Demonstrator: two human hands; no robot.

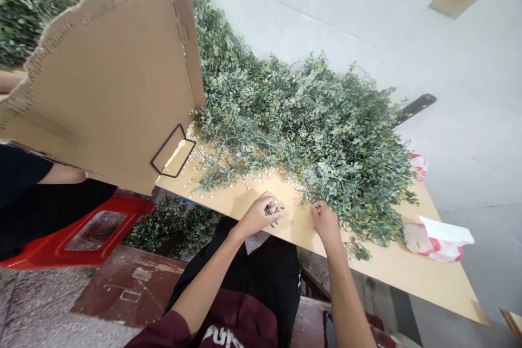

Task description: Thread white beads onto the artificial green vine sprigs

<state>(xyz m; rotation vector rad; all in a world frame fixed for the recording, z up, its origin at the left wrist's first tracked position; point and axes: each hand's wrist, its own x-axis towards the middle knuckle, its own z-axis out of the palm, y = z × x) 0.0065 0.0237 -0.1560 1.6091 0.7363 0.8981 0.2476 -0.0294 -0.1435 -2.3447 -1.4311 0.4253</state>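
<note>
My left hand is curled over a small bunch of green artificial sprigs at the near edge of the tan table. My right hand is closed in a pinch at the near fringe of the big heap of artificial greenery, gripping a thin stem there. Small white beads lie scattered on the table just beyond my hands.
A torn cardboard sheet stands at the left with a black wire frame beside it. Red-and-white paper bags lie at the right. A person in black sits on a red stool at the left. More greenery lies below.
</note>
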